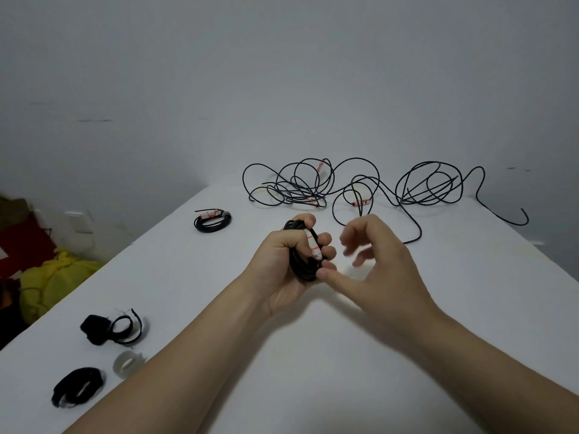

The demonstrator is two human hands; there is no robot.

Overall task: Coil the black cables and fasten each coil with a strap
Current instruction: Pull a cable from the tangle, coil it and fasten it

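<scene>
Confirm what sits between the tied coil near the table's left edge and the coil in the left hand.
Nothing. In the head view, the table between the tied coil and the coil that the left hand grips is bare.

Black cable coil (302,258) with a red-marked white strap (314,245); white table (407,386); yellow bundle (53,283).

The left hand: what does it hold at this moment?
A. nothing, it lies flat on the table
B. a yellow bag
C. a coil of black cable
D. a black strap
C: the fingers of the left hand are curled round a coil of black cable, which carries a white and red label.
</scene>
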